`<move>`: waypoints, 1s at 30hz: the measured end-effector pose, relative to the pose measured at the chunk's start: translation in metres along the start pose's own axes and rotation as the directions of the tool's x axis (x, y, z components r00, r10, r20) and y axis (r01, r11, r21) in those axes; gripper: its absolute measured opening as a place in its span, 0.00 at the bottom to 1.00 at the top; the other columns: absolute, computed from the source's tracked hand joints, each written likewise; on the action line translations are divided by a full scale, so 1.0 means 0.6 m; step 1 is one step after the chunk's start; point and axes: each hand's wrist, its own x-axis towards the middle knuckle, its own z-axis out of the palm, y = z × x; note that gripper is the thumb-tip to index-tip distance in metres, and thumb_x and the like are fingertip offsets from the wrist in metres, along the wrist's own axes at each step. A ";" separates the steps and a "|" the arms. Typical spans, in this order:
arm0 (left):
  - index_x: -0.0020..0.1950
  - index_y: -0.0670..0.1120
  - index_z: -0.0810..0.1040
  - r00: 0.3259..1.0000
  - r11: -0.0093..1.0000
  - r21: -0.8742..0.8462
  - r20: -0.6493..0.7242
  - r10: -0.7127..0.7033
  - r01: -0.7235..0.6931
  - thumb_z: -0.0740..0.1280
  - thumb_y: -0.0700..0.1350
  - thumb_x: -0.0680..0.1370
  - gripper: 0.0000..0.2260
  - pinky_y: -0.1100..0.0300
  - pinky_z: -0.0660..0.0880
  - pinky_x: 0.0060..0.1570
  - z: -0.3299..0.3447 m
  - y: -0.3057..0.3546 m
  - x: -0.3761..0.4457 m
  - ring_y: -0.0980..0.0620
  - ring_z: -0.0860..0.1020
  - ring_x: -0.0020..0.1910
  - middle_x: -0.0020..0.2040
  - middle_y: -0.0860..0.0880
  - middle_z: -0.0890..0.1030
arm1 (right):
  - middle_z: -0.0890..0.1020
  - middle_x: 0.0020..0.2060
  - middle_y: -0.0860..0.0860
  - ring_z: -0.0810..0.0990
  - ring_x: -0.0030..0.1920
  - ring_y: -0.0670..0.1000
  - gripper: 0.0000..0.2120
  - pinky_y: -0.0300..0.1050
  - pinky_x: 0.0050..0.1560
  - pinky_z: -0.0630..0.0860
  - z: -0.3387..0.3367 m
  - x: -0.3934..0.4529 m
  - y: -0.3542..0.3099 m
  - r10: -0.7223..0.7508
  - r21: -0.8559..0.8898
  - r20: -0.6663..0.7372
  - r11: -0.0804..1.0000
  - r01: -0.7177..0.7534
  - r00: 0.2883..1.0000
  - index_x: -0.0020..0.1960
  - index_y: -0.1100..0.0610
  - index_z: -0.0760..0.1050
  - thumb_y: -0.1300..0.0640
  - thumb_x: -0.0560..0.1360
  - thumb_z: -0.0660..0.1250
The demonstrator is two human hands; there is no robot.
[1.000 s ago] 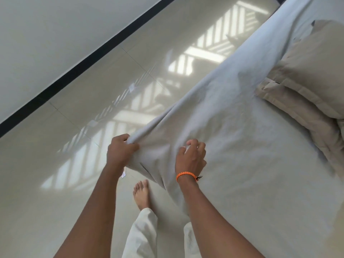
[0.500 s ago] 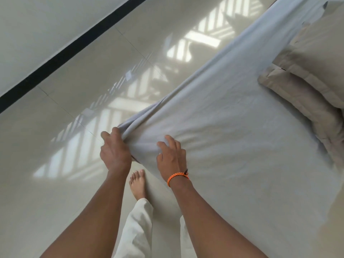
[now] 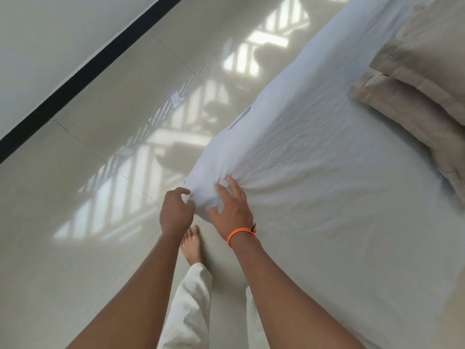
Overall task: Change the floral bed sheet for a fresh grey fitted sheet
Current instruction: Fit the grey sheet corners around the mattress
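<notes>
Room: glossy pale tiled floor (image 3: 105, 248) fills the left half of the head view, with barred window light reflected across it. A black skirting strip (image 3: 83, 74) runs diagonally along the foot of the white wall (image 3: 50, 28), upper left.

Bed: occupies the right half. The grey fitted sheet (image 3: 327, 197) covers the mattress top and hangs over the near side; fabric lightly creased, with wrinkles fanning out from the near corner. Two beige pillows (image 3: 415, 91) stacked at upper right, resting on the sheet.

Person: pale trouser leg (image 3: 188, 306) and one bare foot (image 3: 191, 244) on the floor beside the bed corner.

Hands, close together at the mattress corner, not touching each other. Left hand (image 3: 176, 212) is on the outer side of the corner, fingers curled into the bunched sheet edge. Right hand (image 3: 232, 207) lies on top of the corner, fingers spread, thumb and fingers gathering a fold of cloth. Orange braided wristband (image 3: 240, 235) on the right wrist.
</notes>
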 end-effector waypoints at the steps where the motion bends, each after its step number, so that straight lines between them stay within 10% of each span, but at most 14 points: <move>1: 0.66 0.54 0.79 1.000 0.997 -0.075 0.006 0.022 -0.021 0.67 0.44 0.79 0.16 0.49 0.76 0.57 0.011 0.011 -0.009 0.47 0.80 0.56 0.67 0.51 0.78 | 0.52 0.84 0.42 0.53 0.82 0.47 0.29 0.50 0.67 0.76 0.003 -0.001 0.005 -0.009 0.031 0.010 0.999 0.009 1.000 0.77 0.44 0.68 0.54 0.77 0.67; 6: 0.74 0.52 0.74 0.999 0.979 -0.202 0.026 0.025 -0.019 0.59 0.46 0.81 0.21 0.47 0.77 0.59 0.064 0.050 -0.038 0.43 0.81 0.61 0.68 0.49 0.80 | 0.54 0.84 0.40 0.50 0.83 0.41 0.28 0.41 0.79 0.60 -0.001 0.001 0.038 -0.047 0.280 0.080 0.960 0.022 0.996 0.79 0.48 0.68 0.59 0.79 0.67; 14: 0.76 0.44 0.67 0.978 0.953 -0.255 -0.091 -0.190 0.161 0.65 0.43 0.80 0.24 0.45 0.76 0.64 0.114 0.039 -0.060 0.38 0.77 0.63 0.74 0.42 0.69 | 0.74 0.75 0.44 0.70 0.74 0.45 0.15 0.40 0.72 0.69 -0.010 -0.032 0.081 0.027 0.405 -0.083 0.914 0.009 0.996 0.62 0.54 0.79 0.64 0.78 0.63; 20: 0.70 0.44 0.70 0.914 0.785 -0.481 0.301 -0.271 0.391 0.69 0.43 0.82 0.18 0.43 0.82 0.52 0.189 0.005 -0.138 0.45 0.83 0.57 0.62 0.45 0.81 | 0.75 0.70 0.42 0.73 0.64 0.53 0.19 0.56 0.55 0.79 -0.003 -0.108 0.177 0.118 0.278 -0.210 0.959 -0.057 0.971 0.65 0.53 0.77 0.65 0.76 0.63; 30: 0.62 0.45 0.81 0.920 0.870 -0.403 0.368 -0.132 0.286 0.68 0.44 0.83 0.09 0.48 0.80 0.52 0.430 -0.002 -0.335 0.44 0.84 0.60 0.60 0.47 0.85 | 0.72 0.71 0.40 0.72 0.66 0.51 0.22 0.54 0.49 0.80 -0.031 -0.314 0.497 0.206 0.164 -0.256 0.972 -0.167 0.945 0.68 0.49 0.74 0.65 0.77 0.63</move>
